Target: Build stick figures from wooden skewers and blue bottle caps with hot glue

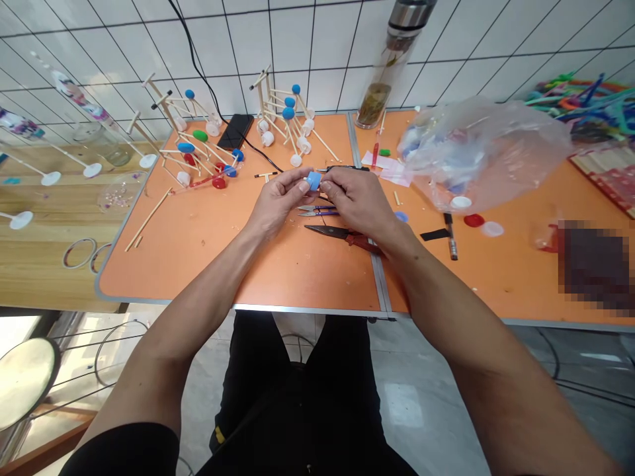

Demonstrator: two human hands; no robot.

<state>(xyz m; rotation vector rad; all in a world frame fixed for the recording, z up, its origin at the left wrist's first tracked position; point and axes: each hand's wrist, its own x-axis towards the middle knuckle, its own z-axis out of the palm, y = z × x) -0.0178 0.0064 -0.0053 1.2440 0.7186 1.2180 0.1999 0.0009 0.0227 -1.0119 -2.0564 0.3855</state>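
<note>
Both my hands meet over the middle of the orange table. My left hand and my right hand pinch a small blue bottle cap between their fingertips, fingers closed around it. A thin wooden stick seems to run through my left fingers, too small to be sure. Under my hands lie small purple-handled snips and red-handled pliers.
Stick-and-cap models stand at the back left and back middle. A black phone with a cable lies behind them. A clear plastic bag of caps, a tall bottle, loose caps and a black pen sit to the right.
</note>
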